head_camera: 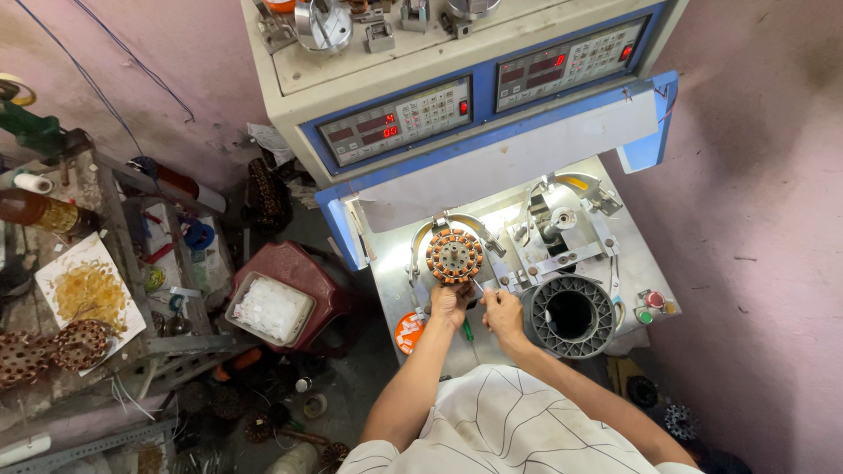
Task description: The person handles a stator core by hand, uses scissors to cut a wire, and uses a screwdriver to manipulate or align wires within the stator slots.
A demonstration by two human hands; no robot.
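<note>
Machine bed [615, 254] – wound stator [455, 255], hands [479, 305] just below

The small thing pinched between the left hand [450, 303] and right hand [502, 309] is too tiny to identify. The left hand's fingertips hide the wound stator's [455, 254] lower edge. The winding machine's [457, 79] top is cut off.

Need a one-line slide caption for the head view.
Both hands, left hand and right hand, work at a copper-wound stator mounted on a winding machine.

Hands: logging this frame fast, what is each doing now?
Left hand: at the copper-wound stator; grip cannot be told.
Right hand: pinching something small, unclear.
</note>
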